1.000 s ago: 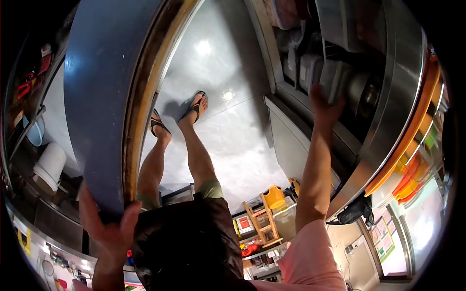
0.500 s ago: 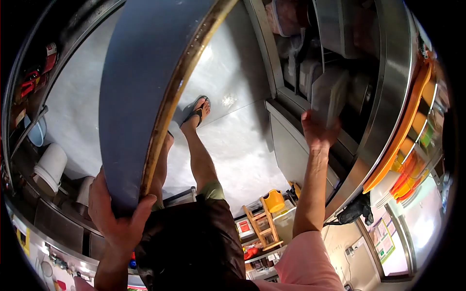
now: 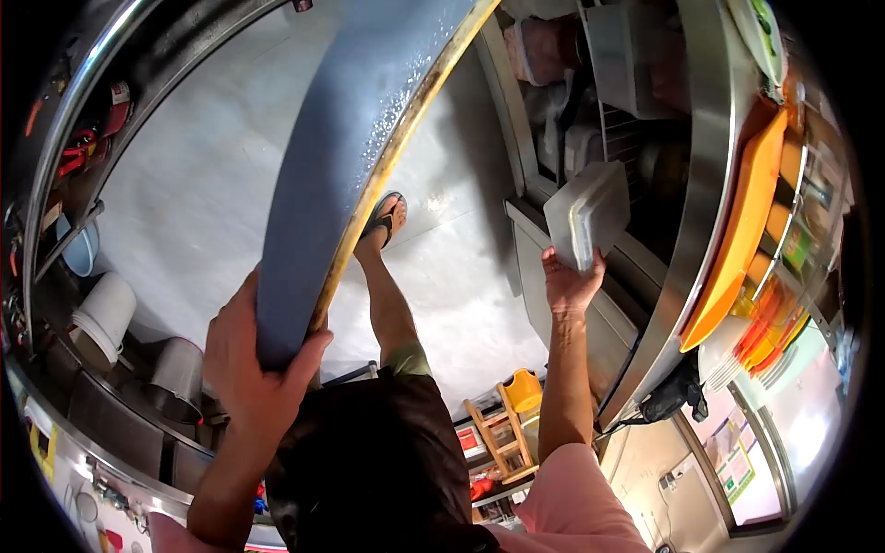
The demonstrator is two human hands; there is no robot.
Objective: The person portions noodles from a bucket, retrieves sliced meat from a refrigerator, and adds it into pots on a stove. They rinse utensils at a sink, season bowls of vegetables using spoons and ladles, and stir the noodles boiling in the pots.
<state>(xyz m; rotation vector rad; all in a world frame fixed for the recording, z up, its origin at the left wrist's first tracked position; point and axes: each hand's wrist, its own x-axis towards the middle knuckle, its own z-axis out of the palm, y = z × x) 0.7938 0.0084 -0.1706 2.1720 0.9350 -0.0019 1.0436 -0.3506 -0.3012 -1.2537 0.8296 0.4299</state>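
Observation:
My left hand (image 3: 263, 355) grips the near end of a blue-grey fridge door (image 3: 318, 175), its thumb on one side and fingers on the other. Water droplets dot the door's surface, and a stained yellow-brown seal runs along its right edge. On the right, my right hand (image 3: 573, 284) holds a translucent plastic container (image 3: 586, 214) from below, tilted, with the fingers closed on its near end. What the container holds is too blurred to tell. It is in front of the open steel fridge (image 3: 668, 207), where bagged items (image 3: 539, 51) and other plastic containers (image 3: 619, 55) sit on wire shelves.
Orange trays (image 3: 737, 240) and white bowls (image 3: 724, 346) stand on the counter at right. White buckets (image 3: 106, 309) and a blue basin (image 3: 78, 244) are at left. A wooden stool (image 3: 502, 433) and a yellow container (image 3: 523, 390) are behind me. My sandalled foot (image 3: 387, 217) is on the pale floor.
My right hand has brought the plastic container out from the fridge's dark opening, toward the left. My left hand and the fridge door have swung to the right.

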